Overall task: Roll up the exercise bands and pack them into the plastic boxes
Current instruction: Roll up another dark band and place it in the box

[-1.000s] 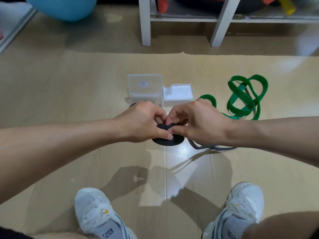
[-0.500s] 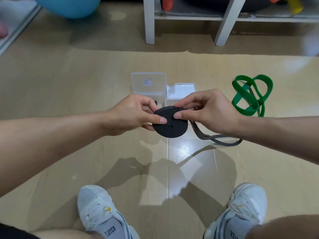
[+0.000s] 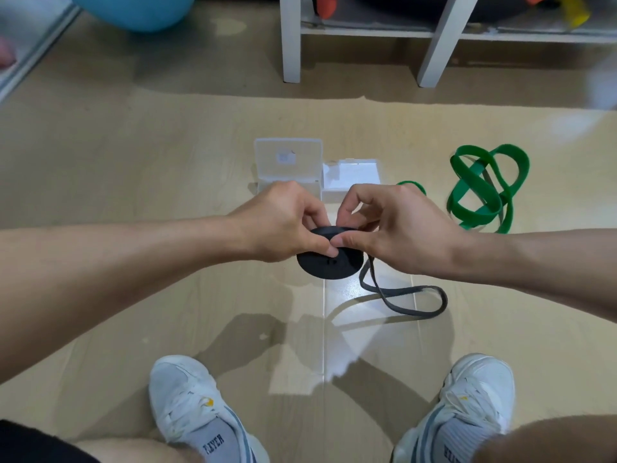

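A black exercise band is wound into a flat coil (image 3: 329,265) held above the floor. My left hand (image 3: 283,225) pinches the coil from the left and my right hand (image 3: 390,228) grips it from the right. The unrolled tail of the black band (image 3: 405,300) hangs down and loops on the floor to the right. Behind my hands stand two clear plastic boxes: the left box (image 3: 288,162) has its lid up, the right box (image 3: 354,177) is shut. A green band (image 3: 484,188) lies loose in tangled loops at the right.
My two white shoes (image 3: 187,406) (image 3: 474,399) rest on the wooden floor near the bottom. A white shelf frame (image 3: 290,41) stands at the back, and a blue ball (image 3: 140,11) sits at the back left.
Both hands have turned the coil and lowered it slightly. The loose tail on the floor has shifted into a longer loop to the right.
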